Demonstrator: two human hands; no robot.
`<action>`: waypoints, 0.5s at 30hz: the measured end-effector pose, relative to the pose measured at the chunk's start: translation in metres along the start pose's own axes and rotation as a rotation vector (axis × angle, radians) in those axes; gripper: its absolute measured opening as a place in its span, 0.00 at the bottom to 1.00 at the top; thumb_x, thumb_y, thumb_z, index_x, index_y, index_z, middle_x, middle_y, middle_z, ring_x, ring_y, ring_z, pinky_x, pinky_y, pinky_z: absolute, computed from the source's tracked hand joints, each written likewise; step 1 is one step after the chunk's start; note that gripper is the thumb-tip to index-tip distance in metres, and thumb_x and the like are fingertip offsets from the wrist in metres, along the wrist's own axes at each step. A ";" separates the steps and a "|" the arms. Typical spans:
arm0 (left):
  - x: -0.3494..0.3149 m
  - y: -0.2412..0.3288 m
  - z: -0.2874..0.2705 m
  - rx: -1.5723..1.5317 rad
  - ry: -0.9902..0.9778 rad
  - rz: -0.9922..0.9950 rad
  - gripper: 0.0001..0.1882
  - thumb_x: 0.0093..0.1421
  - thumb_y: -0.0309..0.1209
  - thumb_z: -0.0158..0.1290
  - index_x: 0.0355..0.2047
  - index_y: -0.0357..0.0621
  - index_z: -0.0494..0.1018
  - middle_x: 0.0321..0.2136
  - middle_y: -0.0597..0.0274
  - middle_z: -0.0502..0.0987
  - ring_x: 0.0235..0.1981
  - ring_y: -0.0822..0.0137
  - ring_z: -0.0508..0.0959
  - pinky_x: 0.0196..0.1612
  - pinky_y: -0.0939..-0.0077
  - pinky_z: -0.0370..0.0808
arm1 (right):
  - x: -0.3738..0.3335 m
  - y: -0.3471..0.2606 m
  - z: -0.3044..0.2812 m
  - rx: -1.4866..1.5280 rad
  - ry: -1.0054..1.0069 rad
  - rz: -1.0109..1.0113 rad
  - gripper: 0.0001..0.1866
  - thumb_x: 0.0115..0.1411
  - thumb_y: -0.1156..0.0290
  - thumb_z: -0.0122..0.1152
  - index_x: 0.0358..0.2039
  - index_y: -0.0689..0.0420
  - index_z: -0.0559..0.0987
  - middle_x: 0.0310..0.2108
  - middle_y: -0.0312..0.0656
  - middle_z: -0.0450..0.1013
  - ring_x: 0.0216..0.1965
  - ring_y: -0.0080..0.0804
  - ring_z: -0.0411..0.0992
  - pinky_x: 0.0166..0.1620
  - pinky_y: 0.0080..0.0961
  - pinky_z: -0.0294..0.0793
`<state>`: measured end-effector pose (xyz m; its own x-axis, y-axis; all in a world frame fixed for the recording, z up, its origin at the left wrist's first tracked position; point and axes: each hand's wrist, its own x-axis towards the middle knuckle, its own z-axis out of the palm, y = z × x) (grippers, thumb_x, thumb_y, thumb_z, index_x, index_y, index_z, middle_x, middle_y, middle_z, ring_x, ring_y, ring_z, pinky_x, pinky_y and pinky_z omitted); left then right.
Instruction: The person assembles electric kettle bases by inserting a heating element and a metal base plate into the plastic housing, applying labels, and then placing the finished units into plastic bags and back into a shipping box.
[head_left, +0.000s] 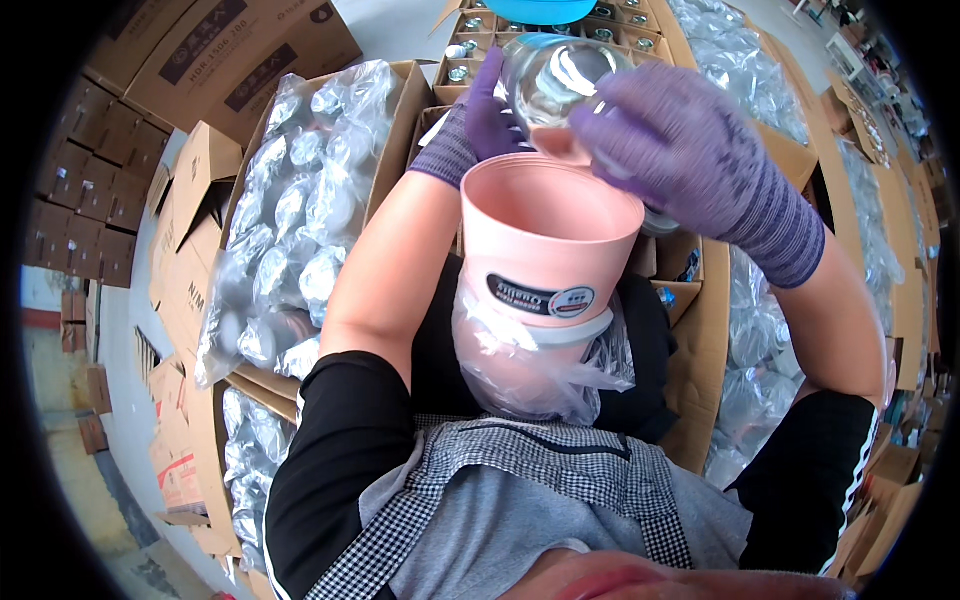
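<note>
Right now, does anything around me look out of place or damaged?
Yes, mildly: the dark label on the pink pot looks upside down, its lettering inverted while the pot's open end points up the picture. Loose cardboard also lies in an untidy heap at left. I see no clear spill or breakage.

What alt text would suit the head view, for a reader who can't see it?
Gloved in purple, the left hand and blurred right hand flank a clear round vessel beyond a pink pot at the person's lap. Cartons of plastic-wrapped items stand on both sides.
</note>
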<state>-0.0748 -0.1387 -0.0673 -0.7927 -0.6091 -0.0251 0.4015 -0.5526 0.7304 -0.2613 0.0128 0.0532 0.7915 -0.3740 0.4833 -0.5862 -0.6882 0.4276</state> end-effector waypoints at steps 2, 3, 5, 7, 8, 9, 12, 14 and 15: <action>-0.008 -0.007 0.001 0.020 0.078 -0.009 0.49 0.63 0.74 0.38 0.68 0.47 0.63 0.62 0.46 0.70 0.62 0.49 0.73 0.63 0.52 0.73 | -0.011 0.004 0.001 0.014 0.100 0.129 0.24 0.53 0.61 0.71 0.50 0.56 0.79 0.45 0.44 0.73 0.48 0.40 0.75 0.51 0.40 0.78; -0.014 -0.013 0.015 0.030 0.108 -0.025 0.48 0.63 0.73 0.38 0.68 0.46 0.63 0.62 0.46 0.71 0.61 0.49 0.73 0.62 0.52 0.74 | -0.012 0.005 -0.001 -0.015 0.082 0.089 0.24 0.54 0.60 0.71 0.50 0.55 0.80 0.44 0.44 0.74 0.47 0.41 0.76 0.51 0.39 0.78; -0.020 -0.009 0.001 -0.135 -0.101 -0.046 0.46 0.65 0.71 0.38 0.67 0.44 0.63 0.61 0.46 0.72 0.60 0.49 0.74 0.62 0.54 0.74 | 0.000 0.000 -0.002 -0.048 0.082 0.017 0.24 0.55 0.58 0.70 0.50 0.54 0.80 0.44 0.44 0.74 0.45 0.43 0.76 0.50 0.38 0.79; -0.024 -0.003 -0.009 -0.265 -0.270 -0.095 0.45 0.66 0.69 0.39 0.66 0.42 0.63 0.60 0.45 0.72 0.59 0.50 0.75 0.61 0.56 0.75 | 0.010 0.005 0.004 0.023 0.125 -0.118 0.22 0.59 0.60 0.67 0.51 0.57 0.77 0.44 0.42 0.74 0.42 0.39 0.76 0.45 0.32 0.79; -0.024 -0.003 -0.010 -0.282 -0.296 -0.107 0.45 0.66 0.68 0.39 0.67 0.42 0.63 0.60 0.45 0.72 0.59 0.49 0.75 0.61 0.56 0.75 | 0.014 0.013 0.014 0.120 0.209 -0.162 0.18 0.58 0.64 0.66 0.47 0.57 0.77 0.44 0.43 0.74 0.42 0.39 0.76 0.43 0.32 0.80; -0.022 0.001 -0.009 -0.269 -0.281 -0.103 0.44 0.66 0.67 0.40 0.67 0.42 0.62 0.61 0.45 0.72 0.59 0.49 0.75 0.61 0.56 0.75 | 0.015 0.012 0.019 0.181 0.251 -0.177 0.16 0.57 0.67 0.64 0.46 0.57 0.77 0.44 0.43 0.73 0.43 0.38 0.76 0.43 0.31 0.80; -0.014 0.006 -0.007 -0.196 -0.231 -0.073 0.43 0.66 0.64 0.41 0.67 0.41 0.61 0.61 0.45 0.71 0.59 0.49 0.74 0.61 0.56 0.75 | 0.010 0.007 0.030 0.268 0.296 -0.185 0.14 0.57 0.72 0.61 0.45 0.56 0.78 0.45 0.41 0.72 0.45 0.37 0.75 0.43 0.29 0.81; -0.014 0.010 -0.006 -0.156 -0.196 -0.047 0.42 0.67 0.63 0.42 0.68 0.41 0.61 0.61 0.45 0.71 0.59 0.49 0.74 0.61 0.56 0.75 | 0.009 0.008 0.039 0.258 0.299 -0.196 0.14 0.57 0.73 0.61 0.45 0.56 0.78 0.45 0.40 0.71 0.45 0.37 0.74 0.45 0.27 0.80; -0.016 0.015 -0.005 -0.133 -0.183 -0.029 0.42 0.67 0.62 0.42 0.68 0.41 0.60 0.61 0.45 0.71 0.59 0.49 0.74 0.61 0.56 0.75 | 0.006 0.011 0.043 0.245 0.301 -0.208 0.15 0.57 0.73 0.61 0.46 0.55 0.78 0.46 0.40 0.71 0.46 0.37 0.74 0.45 0.27 0.80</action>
<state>-0.0536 -0.1398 -0.0595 -0.8700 -0.4850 0.0885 0.4245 -0.6457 0.6347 -0.2557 -0.0240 0.0279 0.7818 -0.0389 0.6223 -0.3327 -0.8702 0.3635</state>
